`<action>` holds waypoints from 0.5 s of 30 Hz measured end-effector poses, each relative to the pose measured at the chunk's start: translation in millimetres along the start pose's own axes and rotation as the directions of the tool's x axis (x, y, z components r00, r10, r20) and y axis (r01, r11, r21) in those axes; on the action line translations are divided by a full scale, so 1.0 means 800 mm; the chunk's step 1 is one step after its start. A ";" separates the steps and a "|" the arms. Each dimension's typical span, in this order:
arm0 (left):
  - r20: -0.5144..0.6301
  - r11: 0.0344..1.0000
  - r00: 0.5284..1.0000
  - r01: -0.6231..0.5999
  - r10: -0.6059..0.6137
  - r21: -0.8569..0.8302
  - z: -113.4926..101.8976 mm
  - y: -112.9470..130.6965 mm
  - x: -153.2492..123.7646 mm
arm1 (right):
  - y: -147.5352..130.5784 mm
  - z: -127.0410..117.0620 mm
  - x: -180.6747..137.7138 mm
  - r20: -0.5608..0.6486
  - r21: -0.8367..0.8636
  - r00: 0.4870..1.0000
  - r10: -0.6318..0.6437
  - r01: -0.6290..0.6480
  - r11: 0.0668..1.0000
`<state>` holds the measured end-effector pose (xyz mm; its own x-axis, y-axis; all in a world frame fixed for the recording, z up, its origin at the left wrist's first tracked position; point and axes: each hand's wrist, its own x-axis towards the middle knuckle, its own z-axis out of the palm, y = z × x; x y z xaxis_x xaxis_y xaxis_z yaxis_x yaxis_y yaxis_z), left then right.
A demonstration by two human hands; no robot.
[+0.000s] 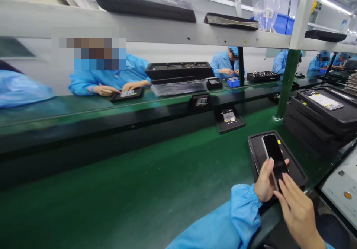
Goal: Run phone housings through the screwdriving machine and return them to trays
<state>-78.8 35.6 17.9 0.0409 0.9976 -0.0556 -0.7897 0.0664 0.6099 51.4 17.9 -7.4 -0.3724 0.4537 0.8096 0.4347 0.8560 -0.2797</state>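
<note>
A black phone with a small yellow tab at its top edge is held above a black tray lying on the green bench. My left hand, in a blue sleeve, grips the phone's lower left edge, thumb on the screen side. My right hand touches the phone's bottom end with its fingertips, fingers extended and close together.
A stack of black trays with a phone on top stands at the right. Another tray holding a phone lies further up the bench. A white machine sits at the right edge. Workers in blue coats sit across the conveyor.
</note>
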 end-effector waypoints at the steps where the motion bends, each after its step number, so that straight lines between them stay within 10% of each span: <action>1: -0.029 0.999 0.999 0.040 -0.041 -0.036 -0.001 0.002 0.002 | -0.002 0.001 0.000 0.026 -0.008 0.999 -0.036 0.036 0.999; 7: -0.063 0.977 0.990 0.113 -0.126 -0.183 0.002 0.013 0.009 | -0.005 -0.009 0.011 -0.203 -0.059 0.960 0.194 -0.210 0.976; 11: 0.141 0.982 0.987 0.097 -0.074 -0.165 0.008 0.018 0.003 | -0.003 0.008 0.018 0.032 -0.003 0.927 0.374 -0.375 0.927; 15: 0.391 0.989 0.910 0.145 -0.136 0.008 0.013 0.030 -0.003 | 0.006 0.022 0.024 0.124 0.187 0.784 0.608 -0.620 0.762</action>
<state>-91.7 34.8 40.7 0.3843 0.9065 0.1751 -0.7705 0.2104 0.6017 31.6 35.3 -2.1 -0.1293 0.9069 0.4011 0.4087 0.4173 -0.8117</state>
